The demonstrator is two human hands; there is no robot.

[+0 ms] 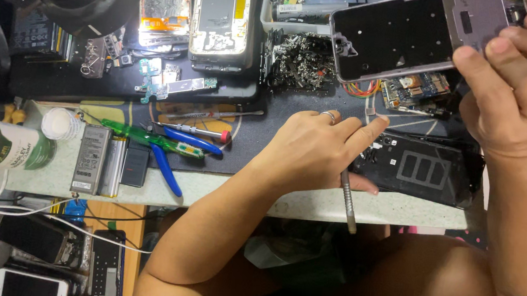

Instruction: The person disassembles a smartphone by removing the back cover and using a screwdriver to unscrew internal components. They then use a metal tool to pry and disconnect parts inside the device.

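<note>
A single head-worn camera is looking steeply down from close range, facing the cluttered table (334, 206) across the person's forearms and knees, taking in floor clutter at lower left.

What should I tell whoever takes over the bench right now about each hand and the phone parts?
Left hand: holds a thin metal tool and rests against the black phone body lying at the table edge.
Right hand: holds the phone frame lifted above the bench, gripped at one end.
Around: a circuit board with coloured wires lies under the lifted frame; blue-handled pliers, a screwdriver and a grey battery lie to the left.
Done: the frame is apart from the black body.
Left: the black body lies open on the bench; whether anything is loosened inside cannot be told.
</note>
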